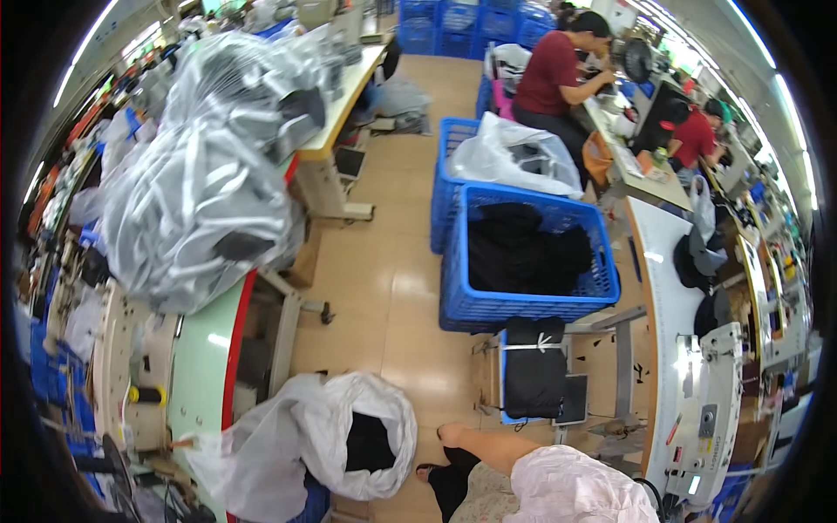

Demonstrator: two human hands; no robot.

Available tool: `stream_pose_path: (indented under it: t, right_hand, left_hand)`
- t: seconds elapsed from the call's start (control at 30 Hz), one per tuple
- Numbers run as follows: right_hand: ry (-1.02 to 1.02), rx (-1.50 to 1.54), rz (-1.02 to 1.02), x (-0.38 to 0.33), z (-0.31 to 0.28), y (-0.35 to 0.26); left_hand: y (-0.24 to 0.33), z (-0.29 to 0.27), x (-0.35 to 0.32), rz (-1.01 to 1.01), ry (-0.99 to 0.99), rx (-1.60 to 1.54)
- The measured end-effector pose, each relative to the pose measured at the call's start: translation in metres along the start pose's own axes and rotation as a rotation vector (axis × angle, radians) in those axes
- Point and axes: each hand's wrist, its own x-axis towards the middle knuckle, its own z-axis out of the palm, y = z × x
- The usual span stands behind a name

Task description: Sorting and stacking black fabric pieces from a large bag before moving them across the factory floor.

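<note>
From the lower edge, a pale pink sleeve (580,488) and bare forearm reach toward the left. At their end is my right hand (451,434), over the black trouser leg. Its fingers are too small and foreshortened to make out, and I see nothing held in it. Left of the hand, a short gap away, stands a white sack (397,436) with its mouth open. Black material (370,441) shows inside. My left hand is not in view.
Blue crates (532,302) stand ahead, one holding black fabric (523,253). A tied black bundle (534,370) sits nearer. Grey wrapped pieces (192,183) are heaped on the left table. A sewing machine (706,418) stands at right. Farther off, a person in red (549,70) works.
</note>
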Motion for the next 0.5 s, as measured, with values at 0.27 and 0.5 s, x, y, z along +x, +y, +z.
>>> stream_pose_path:
  t: [0.27, 0.5]
  right_hand:
    - [0.119, 0.122, -0.002, -0.046, -0.098, 0.015]
    - [0.120, 0.340, 0.154, -0.059, -0.084, 0.061]
  left_hand:
    - [0.118, -0.084, 0.047, 0.519, 0.227, -0.046]
    - [0.244, -0.098, -0.031, 0.663, 0.229, -0.017]
